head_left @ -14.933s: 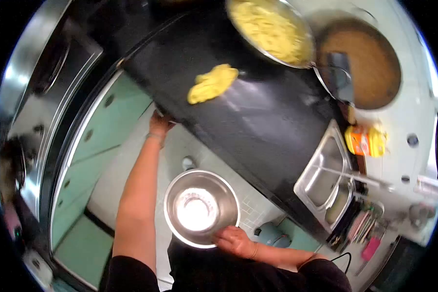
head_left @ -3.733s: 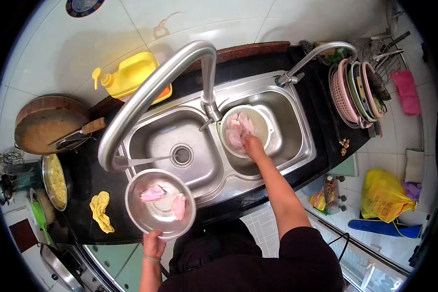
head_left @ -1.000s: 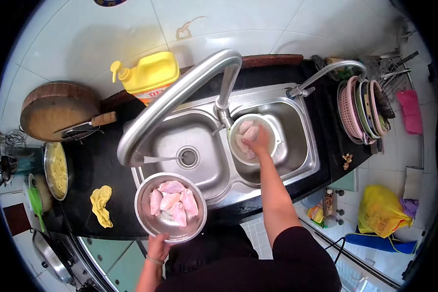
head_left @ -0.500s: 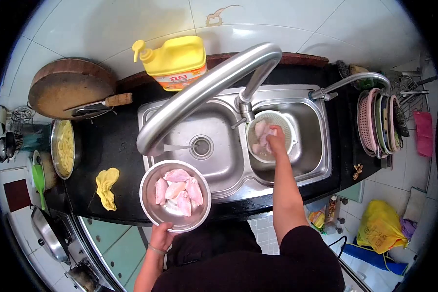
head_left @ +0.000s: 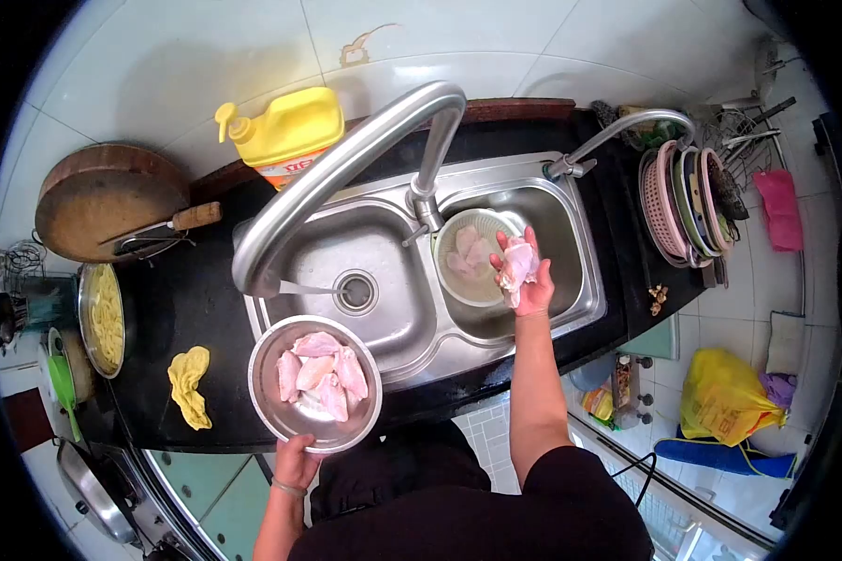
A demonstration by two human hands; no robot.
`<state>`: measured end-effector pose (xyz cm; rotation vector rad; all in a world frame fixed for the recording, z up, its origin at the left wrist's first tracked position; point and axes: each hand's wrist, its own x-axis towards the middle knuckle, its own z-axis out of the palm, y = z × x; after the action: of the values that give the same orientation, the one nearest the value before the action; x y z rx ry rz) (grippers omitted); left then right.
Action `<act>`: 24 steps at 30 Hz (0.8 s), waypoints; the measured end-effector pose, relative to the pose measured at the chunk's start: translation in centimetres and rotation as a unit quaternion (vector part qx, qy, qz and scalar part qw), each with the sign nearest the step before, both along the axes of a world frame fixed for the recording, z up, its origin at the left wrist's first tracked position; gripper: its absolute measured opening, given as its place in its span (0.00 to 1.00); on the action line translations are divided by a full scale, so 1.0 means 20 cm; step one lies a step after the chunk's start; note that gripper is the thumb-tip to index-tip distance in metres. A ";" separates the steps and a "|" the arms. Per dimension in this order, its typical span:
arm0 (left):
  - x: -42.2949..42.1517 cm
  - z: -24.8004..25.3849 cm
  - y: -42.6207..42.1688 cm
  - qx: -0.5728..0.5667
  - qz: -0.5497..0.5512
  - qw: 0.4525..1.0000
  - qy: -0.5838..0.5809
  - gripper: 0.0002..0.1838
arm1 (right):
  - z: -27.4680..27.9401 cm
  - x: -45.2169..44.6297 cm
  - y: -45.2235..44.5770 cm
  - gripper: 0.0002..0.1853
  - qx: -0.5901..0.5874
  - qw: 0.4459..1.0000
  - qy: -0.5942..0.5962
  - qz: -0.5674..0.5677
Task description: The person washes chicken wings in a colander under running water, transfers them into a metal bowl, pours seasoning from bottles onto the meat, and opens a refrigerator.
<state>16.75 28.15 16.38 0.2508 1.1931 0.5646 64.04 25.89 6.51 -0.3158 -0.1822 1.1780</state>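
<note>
My left hand [head_left: 296, 458] grips the near rim of a steel bowl [head_left: 264, 397], which is tilted slightly over the front edge of the counter. Several raw chicken wings [head_left: 316, 374] lie inside it. Palm up, my right hand [head_left: 537, 292] holds a raw chicken wing [head_left: 518, 264] with its fingers curled around it, above the right sink basin. Just left of that hand, a pale colander [head_left: 450, 287] stands in the basin with more chicken pieces [head_left: 470, 251] in it. Whether my right hand holds one piece or two, I cannot tell.
A large faucet [head_left: 346, 178] arches over the left basin [head_left: 398, 243], with water running to the drain. Behind stands a yellow pump bottle [head_left: 295, 126]. A yellow cloth [head_left: 189, 388], a round chopping board [head_left: 112, 201] and a knife [head_left: 196, 217] are at left; stacked baskets [head_left: 660, 206] stand right.
My right hand has come up out of the colander and turned palm up with a chicken wing. My left hand still grips the bowl. The whole view has shifted and turned slightly.
</note>
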 end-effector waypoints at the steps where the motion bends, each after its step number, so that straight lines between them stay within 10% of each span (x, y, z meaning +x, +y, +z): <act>1: 0.01 0.01 0.01 0.004 -0.005 1.000 -0.004 0.32 | 0.00 -0.01 0.01 0.37 0.023 1.000 -0.006 0.001; 9: 0.02 -0.02 0.02 0.007 -0.024 1.000 -0.013 0.29 | -0.01 -0.08 0.04 0.28 -0.433 0.859 -0.272 -0.020; 15: 0.05 -0.04 0.04 0.009 -0.042 0.999 -0.016 0.27 | 0.49 -0.58 0.12 0.33 -0.180 0.936 -0.245 0.176; 23: 0.09 -0.07 0.04 0.015 -0.060 0.998 -0.024 0.28 | 0.54 -1.04 0.21 0.41 -0.016 0.707 -0.669 0.230; 24: 0.09 -0.07 0.04 0.030 -0.079 0.996 -0.008 0.28 | 0.52 -0.99 0.20 0.33 -0.089 0.797 -0.553 0.226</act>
<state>18.49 28.91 15.05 0.3880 1.1302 0.4630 44.15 29.97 16.83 -1.1710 -1.2370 1.3518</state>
